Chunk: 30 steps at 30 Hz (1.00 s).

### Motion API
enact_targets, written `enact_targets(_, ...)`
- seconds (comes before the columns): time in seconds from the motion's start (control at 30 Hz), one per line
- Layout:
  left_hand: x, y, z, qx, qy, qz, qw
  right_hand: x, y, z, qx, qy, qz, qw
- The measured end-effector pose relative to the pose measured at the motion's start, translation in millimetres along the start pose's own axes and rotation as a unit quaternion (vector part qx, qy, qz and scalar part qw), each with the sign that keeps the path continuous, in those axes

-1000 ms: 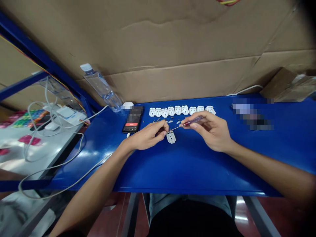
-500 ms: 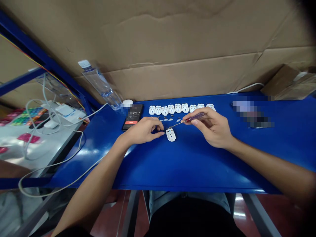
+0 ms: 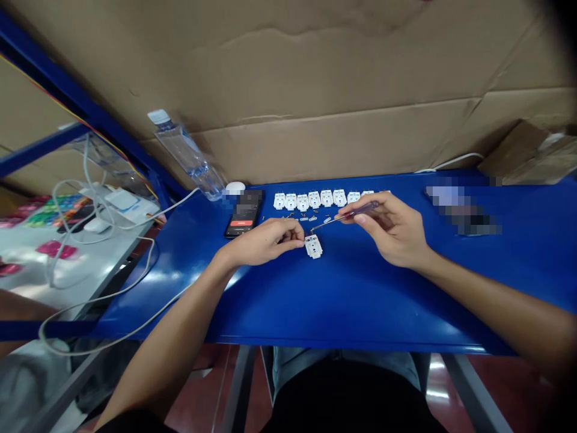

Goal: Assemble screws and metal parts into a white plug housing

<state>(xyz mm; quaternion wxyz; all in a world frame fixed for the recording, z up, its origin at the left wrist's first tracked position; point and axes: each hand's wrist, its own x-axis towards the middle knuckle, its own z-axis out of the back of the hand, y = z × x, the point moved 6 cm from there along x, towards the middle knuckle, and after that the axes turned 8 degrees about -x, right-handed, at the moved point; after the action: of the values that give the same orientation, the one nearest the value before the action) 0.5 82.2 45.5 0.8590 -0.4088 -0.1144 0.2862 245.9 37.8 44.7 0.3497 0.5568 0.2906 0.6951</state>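
My right hand (image 3: 392, 231) is closed around the purplish handle of a screwdriver (image 3: 331, 222). Its thin shaft points left and down, with the tip just above the top edge of a white plastic housing (image 3: 314, 247). Something tiny, perhaps a screw, shows at that tip. The housing lies flat on the blue table (image 3: 342, 300). Thumb and index finger of my left hand (image 3: 273, 240) are pinched together at the housing's upper left corner; what they hold is too small to make out.
Behind my hands stands a row of several similar white housings (image 3: 314, 199), with small pale strips (image 3: 313, 219) and screws before it. A phone (image 3: 244, 213) and water bottle (image 3: 192, 156) are left; a blurred-out object (image 3: 464, 210) lies right. A white cable (image 3: 148, 264) crosses the left side.
My left fingertips have moved slightly right, up to the housing's corner. The screwdriver tip has lifted a little off the housing. The view has shifted slightly.
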Motion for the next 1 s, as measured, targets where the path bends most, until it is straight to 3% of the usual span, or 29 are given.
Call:
enact_targets(0.13, 5, -13, -15.9, -0.052, -0.011, 0.001, 0.999, 2, 0, 3, -0.004, -0.01, 0.003, 1.0)
enact_targets(0.27, 9, -12, -27.7, -0.043, -0.015, 0.007, 0.999, 2, 0, 3, -0.005, -0.006, 0.005, 1.0)
enact_targets(0.73, 10, 0, -23.9, -0.058, -0.083, 0.06, 0.993, 2, -1, 4, -0.014, 0.014, 0.01, 1.0)
enact_targets(1.0, 10, 6, -21.4, -0.028, -0.088, 0.062, 0.994, -1, 3, -1, -0.022, 0.091, 0.028, 0.995)
